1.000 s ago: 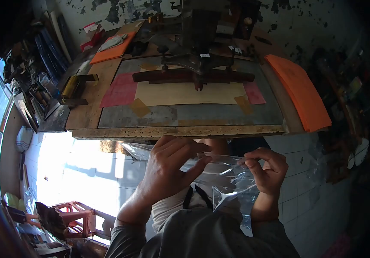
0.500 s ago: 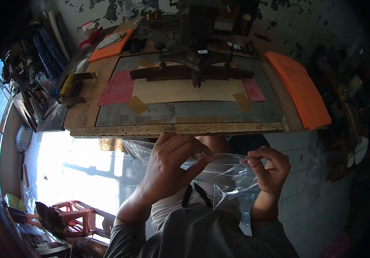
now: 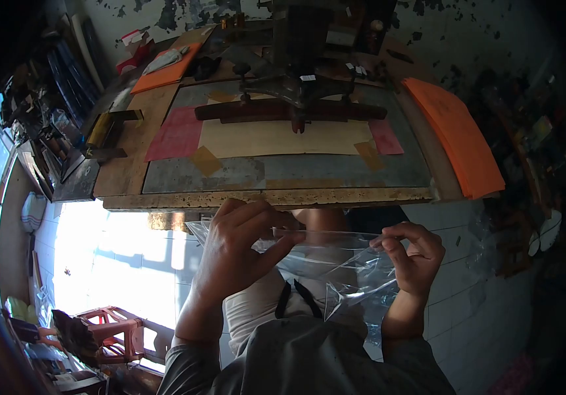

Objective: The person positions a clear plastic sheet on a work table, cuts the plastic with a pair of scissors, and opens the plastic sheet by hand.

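Observation:
A clear plastic bag or sheet (image 3: 345, 260) stretches between my two hands above my lap, its top edge drawn fairly straight. My left hand (image 3: 237, 243) pinches that edge between thumb and fingers. At the other end, my right hand (image 3: 414, 253) grips the edge with thumb and forefinger. Loose, shiny folds hang below the edge, and some of the plastic shows beyond my left hand. Whether it is a bag or a flat sheet I cannot tell.
Before me stands a workbench (image 3: 270, 199) with a dark red press bar (image 3: 263, 113) over cream and pink sheets. A stack of orange sheets (image 3: 454, 135) lies at right. A gold roll (image 3: 104, 131) sits at left. A reddish stool (image 3: 115, 332) stands on the floor.
My left hand has slid left along the plastic's edge, so the span between my hands is wider. My right hand has stayed almost in place.

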